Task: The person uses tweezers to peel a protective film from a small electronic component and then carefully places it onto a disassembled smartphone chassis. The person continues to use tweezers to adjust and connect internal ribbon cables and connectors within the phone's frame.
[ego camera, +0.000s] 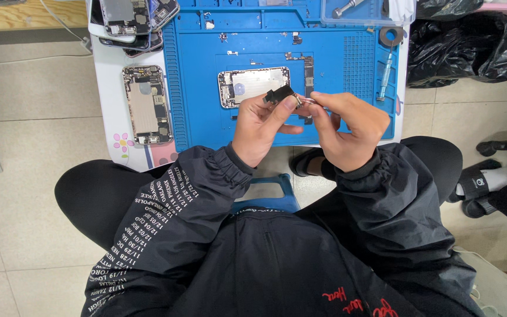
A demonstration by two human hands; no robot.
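My left hand point(259, 126) pinches a small black phone part point(281, 94) between thumb and fingers, just above the near edge of the blue work mat point(200, 88). My right hand point(347, 126) meets it from the right, fingertips closed on a thin tool or piece touching the part; I cannot make out which. An opened phone shell point(253, 86) lies flat on the mat right behind my hands.
Another opened phone point(146, 104) lies on the white table left of the mat. Several stacked phones point(133, 20) sit at the back left. A screwdriver point(386, 75) and a tape roll point(391, 35) lie at the mat's right. Black bags point(470, 41) sit on the floor.
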